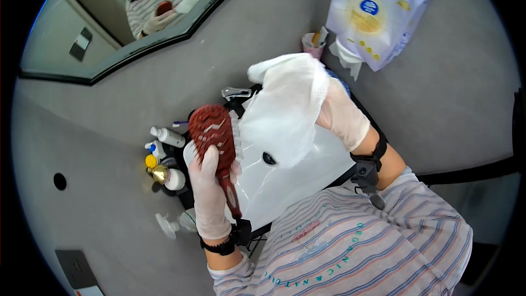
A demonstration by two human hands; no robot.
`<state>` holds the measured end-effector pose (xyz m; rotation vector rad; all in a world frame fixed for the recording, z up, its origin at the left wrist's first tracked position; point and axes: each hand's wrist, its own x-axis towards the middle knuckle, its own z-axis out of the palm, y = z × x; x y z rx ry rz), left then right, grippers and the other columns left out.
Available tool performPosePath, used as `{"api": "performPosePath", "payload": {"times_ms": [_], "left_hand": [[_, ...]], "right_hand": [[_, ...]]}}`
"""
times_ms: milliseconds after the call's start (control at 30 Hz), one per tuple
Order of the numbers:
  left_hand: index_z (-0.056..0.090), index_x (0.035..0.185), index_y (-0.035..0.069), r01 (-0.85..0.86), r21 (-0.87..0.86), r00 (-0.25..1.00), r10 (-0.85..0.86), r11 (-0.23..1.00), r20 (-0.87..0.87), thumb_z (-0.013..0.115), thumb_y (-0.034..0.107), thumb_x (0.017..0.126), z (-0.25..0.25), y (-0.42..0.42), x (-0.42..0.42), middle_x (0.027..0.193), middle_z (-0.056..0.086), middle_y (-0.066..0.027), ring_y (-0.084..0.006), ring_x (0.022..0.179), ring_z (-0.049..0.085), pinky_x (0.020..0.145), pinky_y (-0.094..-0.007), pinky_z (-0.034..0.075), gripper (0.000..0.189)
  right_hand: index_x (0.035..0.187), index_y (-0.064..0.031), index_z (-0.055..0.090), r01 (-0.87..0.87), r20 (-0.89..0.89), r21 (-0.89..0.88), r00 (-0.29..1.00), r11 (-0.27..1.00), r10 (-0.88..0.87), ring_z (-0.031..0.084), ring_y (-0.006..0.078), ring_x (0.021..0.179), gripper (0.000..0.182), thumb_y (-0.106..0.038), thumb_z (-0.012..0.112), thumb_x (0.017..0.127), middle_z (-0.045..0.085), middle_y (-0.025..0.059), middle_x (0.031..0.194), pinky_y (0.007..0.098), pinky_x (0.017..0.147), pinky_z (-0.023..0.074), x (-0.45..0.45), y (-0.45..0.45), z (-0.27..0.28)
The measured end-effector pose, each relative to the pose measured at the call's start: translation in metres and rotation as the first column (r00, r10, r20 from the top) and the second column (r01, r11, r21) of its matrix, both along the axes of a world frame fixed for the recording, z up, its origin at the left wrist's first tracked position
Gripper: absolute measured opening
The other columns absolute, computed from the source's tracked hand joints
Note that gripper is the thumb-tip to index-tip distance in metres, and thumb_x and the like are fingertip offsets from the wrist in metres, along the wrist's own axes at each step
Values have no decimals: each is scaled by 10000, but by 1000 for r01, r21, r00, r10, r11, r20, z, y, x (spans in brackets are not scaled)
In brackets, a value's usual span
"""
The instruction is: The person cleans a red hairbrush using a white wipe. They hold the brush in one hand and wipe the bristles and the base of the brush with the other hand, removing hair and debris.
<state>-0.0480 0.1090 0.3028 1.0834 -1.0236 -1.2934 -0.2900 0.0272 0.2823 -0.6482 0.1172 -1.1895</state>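
Note:
My left hand (208, 189), in a thin white glove, grips a reddish-brown paddle hairbrush (211, 131) around its lower head and upper handle. The brush's patterned back faces up, and pale bristles show along its right edge. My right hand (343, 113), also gloved, holds a white cloth or wipe (283, 107) that hides most of its fingers. The cloth hangs close to the bristle side of the brush; whether they touch, I cannot tell. Below both hands lies a glossy white sheet or panel (283, 189) with a dark edge. A small black oval (269, 158) shows beside the cloth's lower edge.
White bottles (169, 137) and a gold-topped container (160, 174) stand left of my left hand, with a spray bottle (167, 226) nearer me. A tissue pack (370, 16) and a small cup (313, 45) are at the far right. A black-framed mirror (98, 61) is at upper left.

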Motion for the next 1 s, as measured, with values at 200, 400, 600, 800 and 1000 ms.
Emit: {"api": "performPosePath", "payload": {"times_ms": [200,400,600,800,1000], "left_hand": [[581,1118,-27,103,20,971,-96,995,-218,542,399,951,-1,-6,-13,1034,672,-151,-71,578,493,484,-203,391,460],[571,1074,-6,94,21,992,-92,995,-88,552,329,953,-1,-7,-34,807,610,-64,-59,554,470,471,-204,369,357],[539,1129,22,-42,-24,999,42,999,-2,606,143,922,-8,1,-49,819,601,-20,-79,615,528,556,-218,437,249],[509,1226,-9,-114,-381,901,257,917,350,664,80,868,-19,3,-55,924,679,-87,-134,814,649,722,-276,508,399],[528,1204,5,-183,-360,914,293,915,279,707,118,840,-29,2,-60,888,687,-90,-161,781,671,707,-288,513,421]], "right_hand": [[1306,38,476,179,-534,-806,194,565,-823,578,261,1138,407,-203,416,983,553,162,1278,345,959,495,2,19,22],[1365,31,402,292,-355,-810,445,508,-822,464,284,1267,527,-259,521,942,467,197,1371,369,1047,376,36,42,-5],[1171,-15,568,113,-263,-948,254,299,-931,482,442,1115,341,-226,506,911,481,242,1261,466,986,379,43,53,1],[1099,-14,598,77,-254,-959,191,272,-948,474,425,1095,285,-179,575,867,501,220,1175,476,963,385,61,59,19],[1049,-15,605,231,-327,-894,247,383,-912,524,380,976,228,-122,596,848,549,162,1078,444,880,438,63,49,19]]}}
